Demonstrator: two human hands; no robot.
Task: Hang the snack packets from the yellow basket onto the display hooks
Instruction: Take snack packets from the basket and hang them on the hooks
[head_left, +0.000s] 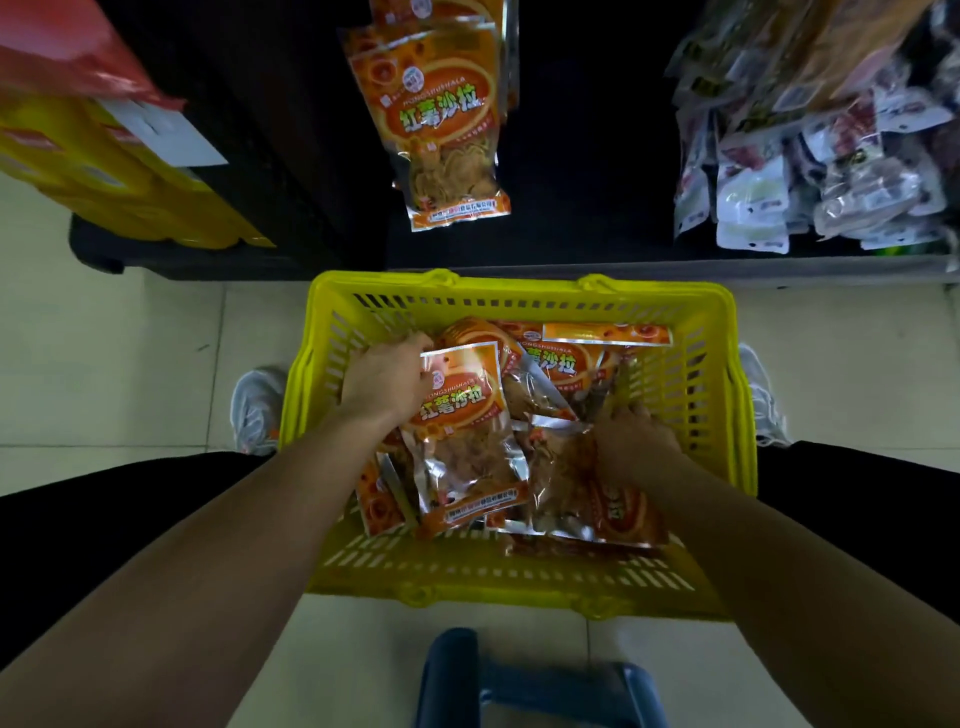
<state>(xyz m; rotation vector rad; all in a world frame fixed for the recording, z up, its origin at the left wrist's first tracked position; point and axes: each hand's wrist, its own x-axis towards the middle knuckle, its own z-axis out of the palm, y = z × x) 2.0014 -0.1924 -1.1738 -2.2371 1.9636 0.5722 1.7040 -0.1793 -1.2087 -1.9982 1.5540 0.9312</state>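
Note:
A yellow basket (519, 299) stands on the floor between my feet and holds several orange snack packets. My left hand (387, 382) grips the top edge of one orange packet (460, 436) lying on the pile. My right hand (631, 439) reaches into the right side of the basket, its fingers closed among the packets (571, 467); I cannot tell which one it holds. Above the basket, more of the same orange packets (441, 119) hang from a hook on the dark display. The hook itself is hidden.
Mixed pale and dark snack packets (810, 156) hang at the upper right. Yellow and red boxes (98, 156) sit on the shelf at the upper left. A blue stool (540, 680) is below me. The floor is pale tile.

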